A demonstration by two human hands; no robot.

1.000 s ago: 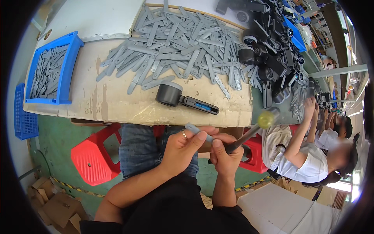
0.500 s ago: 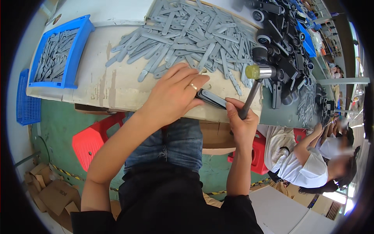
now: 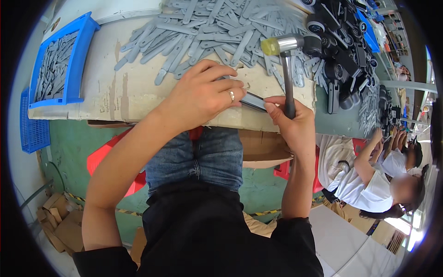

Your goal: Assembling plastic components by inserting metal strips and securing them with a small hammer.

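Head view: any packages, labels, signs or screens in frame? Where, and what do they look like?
Flattened brown cardboard boxes: on the floor at lower left, plain and creased.
Open brown cardboard box: under the bench edge, beside the person's knees, plain flaps.
No labels, signs or screens can be made out.

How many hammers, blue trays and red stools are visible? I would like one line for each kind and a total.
Hammer, in the right hand: 1
Blue trays: 2
Red stools: 2
Total: 5
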